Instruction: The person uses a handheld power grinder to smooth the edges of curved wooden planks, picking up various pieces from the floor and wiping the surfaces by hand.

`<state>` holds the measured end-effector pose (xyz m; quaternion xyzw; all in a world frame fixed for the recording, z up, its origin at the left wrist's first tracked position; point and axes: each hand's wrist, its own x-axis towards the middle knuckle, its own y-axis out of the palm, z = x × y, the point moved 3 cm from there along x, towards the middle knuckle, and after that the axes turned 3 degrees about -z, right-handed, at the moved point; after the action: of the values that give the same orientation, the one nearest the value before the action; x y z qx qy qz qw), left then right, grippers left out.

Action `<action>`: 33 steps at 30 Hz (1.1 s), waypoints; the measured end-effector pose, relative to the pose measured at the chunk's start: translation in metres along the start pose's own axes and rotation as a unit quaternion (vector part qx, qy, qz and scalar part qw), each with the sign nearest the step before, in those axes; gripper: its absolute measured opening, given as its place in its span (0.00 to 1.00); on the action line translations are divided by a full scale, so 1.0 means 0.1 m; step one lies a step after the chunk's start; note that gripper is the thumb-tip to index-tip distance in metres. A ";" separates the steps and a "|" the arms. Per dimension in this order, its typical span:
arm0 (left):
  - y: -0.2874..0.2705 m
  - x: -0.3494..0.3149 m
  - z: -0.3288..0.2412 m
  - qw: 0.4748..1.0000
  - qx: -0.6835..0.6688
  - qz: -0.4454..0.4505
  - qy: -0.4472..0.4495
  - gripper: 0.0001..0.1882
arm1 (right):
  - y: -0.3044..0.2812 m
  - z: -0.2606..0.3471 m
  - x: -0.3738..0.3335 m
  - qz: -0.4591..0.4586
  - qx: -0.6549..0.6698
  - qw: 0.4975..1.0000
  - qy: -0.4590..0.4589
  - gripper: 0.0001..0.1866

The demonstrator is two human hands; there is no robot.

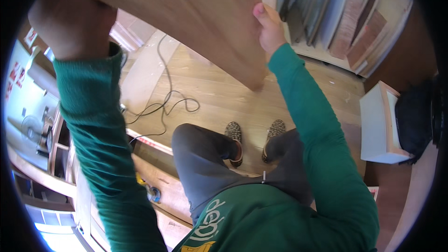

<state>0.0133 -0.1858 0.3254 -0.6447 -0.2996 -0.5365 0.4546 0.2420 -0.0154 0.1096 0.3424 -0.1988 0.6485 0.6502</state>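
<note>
A large brown wooden board (196, 14) is held up in front of me, tilted, with one corner pointing down toward the floor. My right hand (271, 30) grips its right edge, the thumb lying along the near side and the other fingers mostly out of sight. At the board's left side, my left hand (77, 23) is raised close to the camera and closed against the edge. Shadow and the board hide most of that hand's fingers. The board's upper part runs out of the picture.
Several panels (343, 9) lean upright at the far right. A black cable (168, 105) lies looped on the wood floor (224, 100). To the right stands a white box (377, 123) beside a dark bag (417, 116). A wooden bench (163, 184) is close by my left leg.
</note>
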 end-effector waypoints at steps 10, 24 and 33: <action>-0.17 -0.64 -1.03 0.961 -0.022 -0.255 -0.103 0.30 | 0.18 0.06 -0.39 0.167 0.097 0.970 0.146 0.35; -0.22 -2.69 -0.62 0.697 0.034 -0.670 -0.253 0.21 | 0.09 -1.04 -0.82 0.323 -0.159 0.881 0.306 0.33; -0.21 -3.96 -0.33 0.561 -0.065 -0.739 -0.367 0.18 | -0.13 -1.79 -1.37 0.295 -0.252 0.805 0.449 0.34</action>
<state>-0.1154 -0.1668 -0.0505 -0.3664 -0.7770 -0.4194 -0.2935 0.2105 0.0141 -0.1118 -0.2385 -0.1325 0.8171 0.5079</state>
